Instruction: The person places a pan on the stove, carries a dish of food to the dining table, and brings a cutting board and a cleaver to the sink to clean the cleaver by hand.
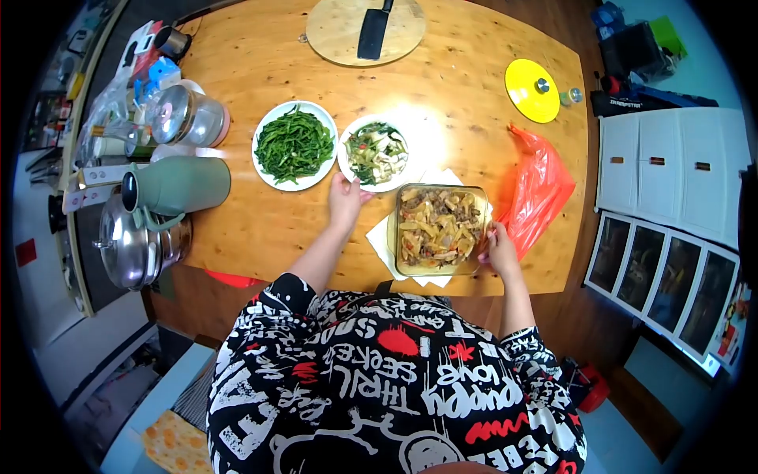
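Near the front edge of the table (pixel 458 83), we've got a glass dish (pixel 401 265) of food (pixel 440 229) sitting on white paper (pixel 382 240). Our right hand (pixel 502 251) is on its right side, can't tell if it's clamped. Our left hand (pixel 345 202) touches the white bowl (pixel 388 186)'s near rim, grip also unclear. Red bag (pixel 545 186)'s by the right edge, cleaver (pixel 373 35)'s on a board (pixel 335 38) at the far edge.
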Demonstrator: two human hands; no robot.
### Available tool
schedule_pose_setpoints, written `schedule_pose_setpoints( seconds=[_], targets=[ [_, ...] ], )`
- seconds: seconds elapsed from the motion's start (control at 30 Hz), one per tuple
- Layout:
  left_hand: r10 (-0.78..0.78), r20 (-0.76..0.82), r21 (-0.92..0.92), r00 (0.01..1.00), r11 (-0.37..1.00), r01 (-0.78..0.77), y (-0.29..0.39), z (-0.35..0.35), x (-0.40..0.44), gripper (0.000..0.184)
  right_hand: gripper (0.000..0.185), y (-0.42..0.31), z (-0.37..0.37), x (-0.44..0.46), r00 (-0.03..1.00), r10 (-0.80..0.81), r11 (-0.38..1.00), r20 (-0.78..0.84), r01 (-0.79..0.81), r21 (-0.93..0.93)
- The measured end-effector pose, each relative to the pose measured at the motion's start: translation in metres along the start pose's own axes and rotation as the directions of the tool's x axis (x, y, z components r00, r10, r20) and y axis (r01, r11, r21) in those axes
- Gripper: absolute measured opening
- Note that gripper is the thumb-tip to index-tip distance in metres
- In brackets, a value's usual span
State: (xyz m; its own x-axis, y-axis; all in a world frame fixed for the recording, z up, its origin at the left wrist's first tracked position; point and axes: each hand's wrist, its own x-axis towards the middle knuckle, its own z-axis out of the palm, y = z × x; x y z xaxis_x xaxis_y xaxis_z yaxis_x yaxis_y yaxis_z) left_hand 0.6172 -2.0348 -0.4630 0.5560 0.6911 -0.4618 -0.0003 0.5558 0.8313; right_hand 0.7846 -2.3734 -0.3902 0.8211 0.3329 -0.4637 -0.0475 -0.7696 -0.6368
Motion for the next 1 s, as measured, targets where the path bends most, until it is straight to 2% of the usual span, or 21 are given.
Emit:
schedule_pose_setpoints(
  seconds=[0.1, 0.13, 0.33, 0.37, 0.47, 0.53, 0.57, 0.67, 0.73, 0.8, 0.83, 0.87, 0.93, 0.97, 1.0],
  targets=[
    [-0.004, -0.014, -0.006, 1.0, 1.0, 0.004, 0.0, 0.002, 0.003, 0.019, 0.028, -0.002, -0.002, 0.0, 1.0, 0.001, 1.0, 0.0, -0.001, -0.005],
    [0.066, -0.006, 0.003, 0.998, 0.998, -0.066, -0.005, 0.0, 0.0, 0.019, 0.028, 0.014, 0.006, 0.004, 0.999, -0.051, 0.998, -0.004, 0.051, 0.033],
    [0.048, -0.008, -0.002, 0.999, 0.999, -0.048, -0.003, 0.001, 0.003, 0.015, 0.029, 0.005, 0.0, 0.0, 1.0, -0.013, 0.999, -0.002, 0.014, 0.034],
    [0.097, -0.009, 0.008, 0.995, 0.995, -0.097, -0.004, 0.0, 0.0, 0.015, 0.029, 0.017, 0.007, 0.005, 0.998, -0.059, 0.996, -0.015, 0.06, 0.064],
    [0.119, 0.007, 0.035, 0.993, 0.992, -0.12, -0.008, -0.001, 0.003, 0.018, 0.035, 0.013, 0.005, 0.001, 0.999, -0.029, 0.999, -0.013, 0.03, 0.031],
    [0.11, 0.021, 0.054, 0.994, 0.992, -0.111, -0.01, -0.004, 0.004, 0.02, 0.039, -0.001, 0.004, -0.009, 0.993, -0.057, 0.952, -0.102, 0.023, -0.305],
    [0.098, 0.024, 0.054, 0.995, 0.994, -0.099, -0.01, -0.004, 0.005, 0.02, 0.042, -0.013, 0.002, -0.013, 0.986, -0.089, 0.885, -0.14, 0.014, -0.465],
    [0.093, 0.052, 0.038, 0.994, 0.995, -0.095, -0.008, -0.006, 0.004, 0.022, 0.044, -0.107, 0.009, -0.042, 0.906, -0.37, 0.885, -0.207, 0.276, -0.375],
    [0.066, 0.051, 0.036, 0.996, 0.997, -0.068, -0.005, -0.006, -0.002, 0.023, 0.039, -0.155, 0.022, -0.027, 0.859, -0.508, 0.786, -0.063, 0.432, -0.443],
    [0.035, 0.013, 0.045, 0.999, 0.998, -0.035, 0.002, -0.002, -0.004, 0.024, 0.037, -0.173, 0.049, 0.03, 0.823, -0.568, 0.782, -0.009, 0.536, -0.318],
    [0.059, 0.037, 0.01, 0.998, 0.998, -0.06, -0.006, -0.006, 0.0, 0.03, 0.036, -0.174, 0.064, 0.063, 0.823, -0.567, 0.791, 0.002, 0.546, -0.278],
    [0.074, 0.037, 0.01, 0.997, 0.997, -0.074, -0.005, -0.005, -0.001, 0.046, 0.035, -0.178, 0.078, 0.092, 0.833, -0.553, 0.804, 0.025, 0.541, -0.246],
    [0.057, 0.067, -0.004, 0.996, 0.998, -0.057, -0.002, -0.005, -0.004, 0.062, 0.033, -0.184, 0.101, 0.136, 0.876, -0.455, 0.881, 0.16, 0.469, -0.062],
    [0.057, 0.088, -0.007, 0.994, 0.998, -0.057, -0.002, -0.007, -0.003, 0.068, 0.032, -0.189, 0.109, 0.15, 0.882, -0.412, 0.908, 0.23, 0.417, 0.026],
    [0.054, 0.067, -0.029, 0.996, 0.998, -0.052, -0.001, -0.004, -0.004, 0.066, 0.031, -0.193, 0.113, 0.154, 0.882, -0.421, 0.901, 0.211, 0.433, -0.012]
  ],
)
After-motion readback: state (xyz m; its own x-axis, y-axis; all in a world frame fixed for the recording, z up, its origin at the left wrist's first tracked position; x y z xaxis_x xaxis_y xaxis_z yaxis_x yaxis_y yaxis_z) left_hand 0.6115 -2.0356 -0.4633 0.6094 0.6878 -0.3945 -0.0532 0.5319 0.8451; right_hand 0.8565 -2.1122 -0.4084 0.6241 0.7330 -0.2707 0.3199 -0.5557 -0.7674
